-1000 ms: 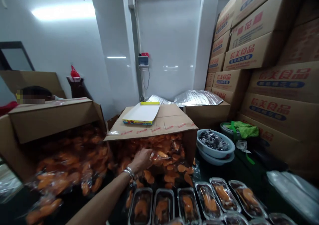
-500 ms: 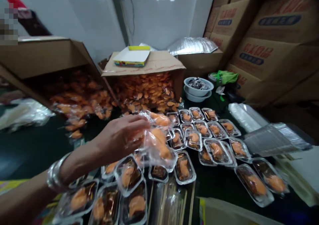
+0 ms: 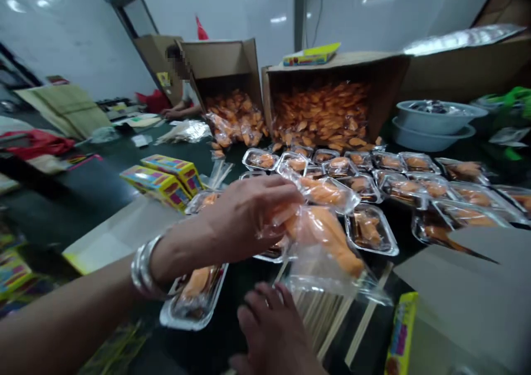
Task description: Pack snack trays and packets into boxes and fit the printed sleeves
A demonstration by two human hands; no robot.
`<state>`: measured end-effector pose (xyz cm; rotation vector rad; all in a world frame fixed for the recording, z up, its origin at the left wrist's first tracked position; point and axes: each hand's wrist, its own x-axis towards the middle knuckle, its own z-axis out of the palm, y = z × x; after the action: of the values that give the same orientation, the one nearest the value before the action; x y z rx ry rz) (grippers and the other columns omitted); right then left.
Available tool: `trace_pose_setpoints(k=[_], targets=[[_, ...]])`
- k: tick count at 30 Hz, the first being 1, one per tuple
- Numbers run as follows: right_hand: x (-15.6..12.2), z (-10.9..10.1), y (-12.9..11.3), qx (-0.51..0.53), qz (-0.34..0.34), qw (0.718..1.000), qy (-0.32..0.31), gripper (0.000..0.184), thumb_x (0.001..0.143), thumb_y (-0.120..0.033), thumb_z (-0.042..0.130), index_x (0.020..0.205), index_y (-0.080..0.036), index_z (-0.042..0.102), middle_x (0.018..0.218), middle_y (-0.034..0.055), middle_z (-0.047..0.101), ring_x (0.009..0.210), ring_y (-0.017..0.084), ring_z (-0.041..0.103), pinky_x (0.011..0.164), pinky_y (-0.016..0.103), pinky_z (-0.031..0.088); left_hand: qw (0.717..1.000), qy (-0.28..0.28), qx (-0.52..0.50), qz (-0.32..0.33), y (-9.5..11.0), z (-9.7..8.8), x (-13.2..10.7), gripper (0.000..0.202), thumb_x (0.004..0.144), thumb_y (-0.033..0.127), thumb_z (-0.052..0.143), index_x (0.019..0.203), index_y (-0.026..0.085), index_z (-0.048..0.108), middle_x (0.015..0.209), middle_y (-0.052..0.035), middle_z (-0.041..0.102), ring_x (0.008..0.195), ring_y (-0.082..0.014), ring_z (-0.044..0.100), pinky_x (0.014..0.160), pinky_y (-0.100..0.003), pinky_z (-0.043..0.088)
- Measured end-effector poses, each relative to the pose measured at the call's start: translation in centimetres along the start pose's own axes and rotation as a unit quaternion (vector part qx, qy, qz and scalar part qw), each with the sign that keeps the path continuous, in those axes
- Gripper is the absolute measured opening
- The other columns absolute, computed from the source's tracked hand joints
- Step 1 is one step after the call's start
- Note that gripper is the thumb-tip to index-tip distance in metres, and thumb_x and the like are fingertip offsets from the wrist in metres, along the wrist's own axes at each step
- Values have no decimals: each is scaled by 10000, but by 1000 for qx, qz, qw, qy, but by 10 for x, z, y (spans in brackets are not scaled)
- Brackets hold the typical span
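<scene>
My left hand [image 3: 249, 214], with silver bangles at the wrist, is closed on clear plastic packets [image 3: 327, 234] holding orange pieces. The packets hang over bundled pale wooden sticks [image 3: 327, 314]. Low in the middle, my right hand [image 3: 274, 325] has its fingers bent and its thumb apart, with nothing visible in it; it is close beside the sticks. A foil-edged tray [image 3: 193, 297] with an orange packet on dark brown contents lies below my left wrist. Several similar trays [image 3: 371, 228] stand in rows beyond my left hand.
Two cartons [image 3: 269, 95] [image 3: 226, 60] lie on their sides, full of orange packets. Yellow printed boxes [image 3: 161, 181] stand at left. Stacked pale bowls [image 3: 435, 126] are at right. An open white-lined box [image 3: 464, 281] lies at lower right. A co-worker [image 3: 186, 95] sits behind the left carton.
The view has swung left, bringing the co-worker and yellow boxes into sight. My left hand still holds the packets. My right hand has come into view at the bottom, and fewer trays show at lower left.
</scene>
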<state>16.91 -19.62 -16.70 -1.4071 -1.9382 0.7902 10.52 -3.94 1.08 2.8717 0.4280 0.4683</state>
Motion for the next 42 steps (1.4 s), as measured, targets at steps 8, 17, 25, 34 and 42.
trace_pose_setpoints(k=[8,17,25,34,42], targets=[[-37,-9,12,-238,-1,971,22,336,827,-51,524,1038,-243,702,1129,90,695,1143,291,593,1090,599,306,992,29,-40,-113,84,16,-96,325,767,104,558,1057,230,634,1044,-30,680,929,-172,629,811,-296,504],[-83,-37,22,-308,60,945,92,439,745,-19,522,1152,-80,675,1307,199,602,1297,352,482,1132,558,305,975,-30,68,-211,96,113,-155,297,717,102,553,975,230,621,1111,-33,666,928,-207,605,816,-343,497],[-80,-16,6,-215,-19,965,150,697,722,-102,613,1402,-176,478,1392,145,532,1263,299,516,1040,420,464,962,-68,165,-208,66,111,-151,444,813,76,511,1213,258,566,1420,-89,491,1134,-303,545,970,-540,418],[-70,-33,13,-139,-13,945,295,243,978,-259,394,883,-209,612,754,35,651,666,192,648,615,284,515,956,-43,152,-249,40,117,-180,728,815,266,608,1486,283,327,1554,-152,296,1420,-411,252,1116,-628,254],[-151,-130,20,-25,81,928,362,282,848,-501,620,940,-241,680,839,30,740,719,191,724,642,228,596,967,2,133,-217,65,102,-168,841,758,316,694,1487,258,278,1540,-156,322,1409,-391,262,1106,-608,272]])
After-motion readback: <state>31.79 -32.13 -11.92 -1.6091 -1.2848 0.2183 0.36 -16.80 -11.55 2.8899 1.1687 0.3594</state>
